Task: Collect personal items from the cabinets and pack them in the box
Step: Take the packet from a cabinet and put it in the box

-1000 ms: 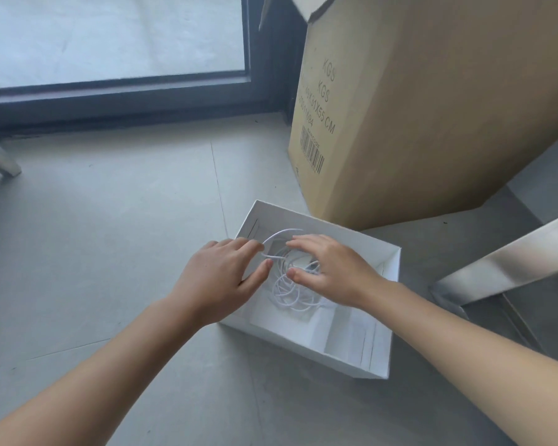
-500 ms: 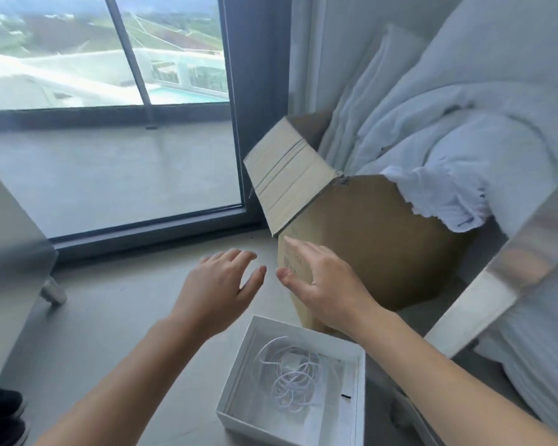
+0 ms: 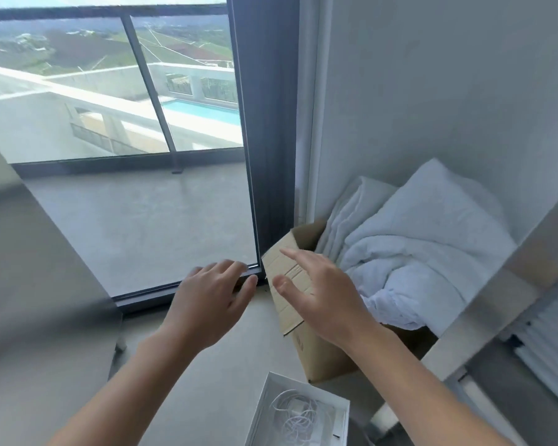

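Since a second ago, you have lifted both hands out of the white box, and your head has tipped up. That box has dropped to the bottom edge of the head view, and the cardboard box now shows its open top.

Head view, placed from the cardboard box:

- **Left hand:** Your left hand hangs in the air just left of the box's raised flap. It is over the bottom rail of the window. The fingers are spread and straight, and it grips nothing.
- **Right hand:** Your right hand is in front of the flap, palm down. The fingers are loose and apart, and it is empty too. You cannot tell from here whether its fingertips touch the cardboard.
- **White box and cable:** The white box sits on the floor just on your side of the cardboard box, partly cut off by the frame. The white cable lies coiled inside it, well below both hands.
- **Bedding:** White bedding is heaped over the cardboard box's open top and behind it, towards the wall corner.
- **Steel bar:** A blurred steel bar slants across to the right of the box.
- **Cabinet:** A grey cabinet side stands well to its left, also blurred.
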